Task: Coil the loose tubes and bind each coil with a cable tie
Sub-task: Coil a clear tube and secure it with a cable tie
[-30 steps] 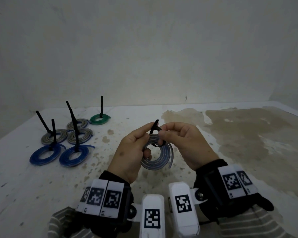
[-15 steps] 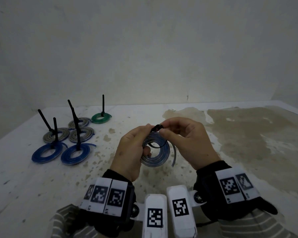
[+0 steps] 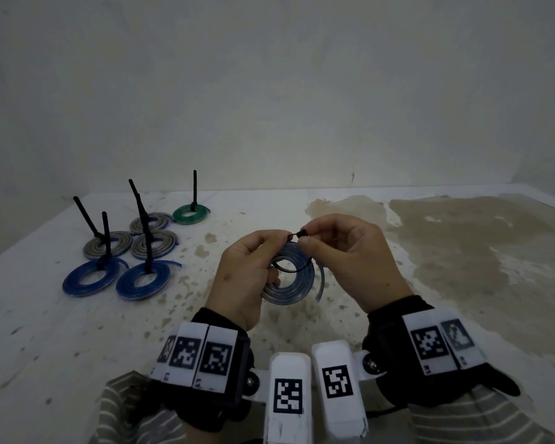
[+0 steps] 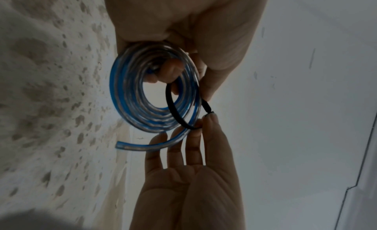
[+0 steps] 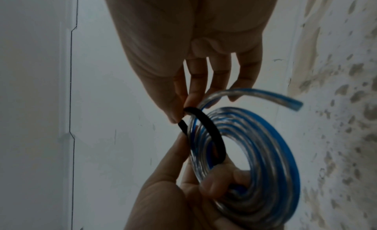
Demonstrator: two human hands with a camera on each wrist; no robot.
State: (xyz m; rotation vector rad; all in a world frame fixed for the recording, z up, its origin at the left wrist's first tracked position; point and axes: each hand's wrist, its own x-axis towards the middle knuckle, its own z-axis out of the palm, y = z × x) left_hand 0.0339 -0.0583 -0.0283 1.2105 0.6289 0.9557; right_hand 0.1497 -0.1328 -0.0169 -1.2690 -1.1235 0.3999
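Since a second ago, the upright tail of the black cable tie (image 3: 293,251) is no longer sticking up between the thumbs; the tie is now lying as a loose loop around one side of the coil, and both hands are sitting slightly higher in the head view. Thumb and forefinger of the right hand (image 3: 350,257) are pinching the head end of the tie just above the coil's top edge, with the other fingers (image 5: 216,75) hanging extended beside the tube's free end. Fingers of the left hand (image 3: 247,270) are curling round the near side of the clear-blue tube coil (image 3: 297,285), one fingertip poking through its central hole in the left wrist view, while the thumb is pressing the other end of the tie close to the right hand's pinch. The coil is being held in the air between the two hands, above the stained white table (image 3: 398,315), tilted towards the camera. Its loose tail end (image 3: 320,283) is curving free off the right side, not caught by the tie. The loop is passing through the coil's hole and over its outer rim and is still slack, standing clear of the windings.

Well apart to the left on the table are lying six bound coils: two blue coils (image 3: 141,280), three grey coils (image 3: 154,245) and a green coil (image 3: 189,214) farthest back, each with a black tie tail sticking upward.
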